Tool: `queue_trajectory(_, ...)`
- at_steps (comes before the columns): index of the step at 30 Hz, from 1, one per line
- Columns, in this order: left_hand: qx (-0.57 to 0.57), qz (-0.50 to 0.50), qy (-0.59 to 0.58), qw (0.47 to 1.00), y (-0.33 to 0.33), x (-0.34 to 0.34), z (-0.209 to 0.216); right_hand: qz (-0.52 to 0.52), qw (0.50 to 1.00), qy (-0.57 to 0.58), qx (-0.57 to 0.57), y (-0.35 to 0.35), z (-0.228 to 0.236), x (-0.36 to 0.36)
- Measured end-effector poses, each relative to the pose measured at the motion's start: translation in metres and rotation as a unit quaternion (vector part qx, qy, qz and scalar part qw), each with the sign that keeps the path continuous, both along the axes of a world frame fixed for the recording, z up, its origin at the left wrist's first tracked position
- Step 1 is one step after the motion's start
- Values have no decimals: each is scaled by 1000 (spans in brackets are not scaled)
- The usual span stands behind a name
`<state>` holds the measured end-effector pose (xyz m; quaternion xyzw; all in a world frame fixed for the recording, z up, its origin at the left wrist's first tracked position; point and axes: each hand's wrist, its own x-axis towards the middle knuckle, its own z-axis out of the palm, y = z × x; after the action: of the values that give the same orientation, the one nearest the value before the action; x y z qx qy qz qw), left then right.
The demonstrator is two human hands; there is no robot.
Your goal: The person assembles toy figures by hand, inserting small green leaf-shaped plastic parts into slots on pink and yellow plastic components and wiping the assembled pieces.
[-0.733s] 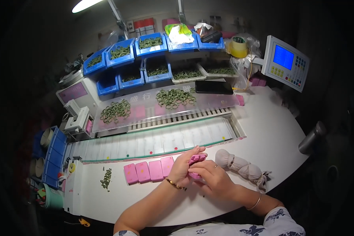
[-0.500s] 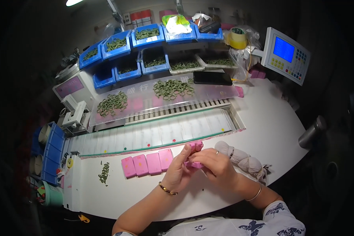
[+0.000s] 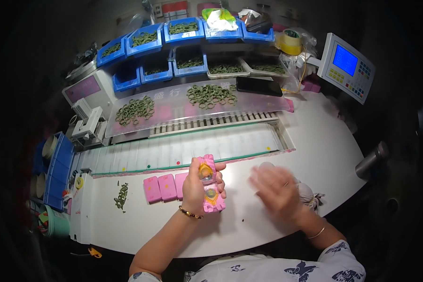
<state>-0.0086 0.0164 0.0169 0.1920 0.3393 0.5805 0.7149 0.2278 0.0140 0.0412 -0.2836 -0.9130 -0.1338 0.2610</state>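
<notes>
My left hand (image 3: 192,189) is closed around a pink rubber mould, its thumb along one side and its fingertips at the other. The mould lies opened into an upper half (image 3: 207,160) and a lower half (image 3: 214,207), with the insides facing up. Each half has a yellowish-orange stained cavity, but I cannot make out whether anything lies in them. To the right, apart from the mould, my right hand (image 3: 279,192) hovers beside a bundle of whitish cloth (image 3: 308,195). Motion blurs its fingers. Left of my left hand, pink mould blocks (image 3: 167,187) stand in a row.
Green rings (image 3: 211,96) lie in heaps on a translucent sheet. Behind it are blue bins (image 3: 143,40) of green pieces. Small green bits (image 3: 121,196) lie at left. A control panel (image 3: 347,66) stands back right, a grey cylinder (image 3: 372,159) at the right edge.
My right hand has left the mould and moved right toward the cloth. The mould, earlier between both hands, now lies spread in my left hand, which has shifted left over the row.
</notes>
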Motion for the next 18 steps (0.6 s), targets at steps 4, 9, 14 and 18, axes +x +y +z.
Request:
queue_trajectory(4,13,25,42,999,-5,2,2,-105,975,-51,-187,13,-2,35)
queue_trajectory(9,24,17,79,996,-8,18,8,-39,974,-69,-213,23,9,39)
queue_trajectory(14,-12,24,67,997,-11,18,-10,-10,987,157,-10,12,63,2)
queue_trajectory(18,1,35,89,995,-15,19,10,108,988,106,-20,6,58,-31)
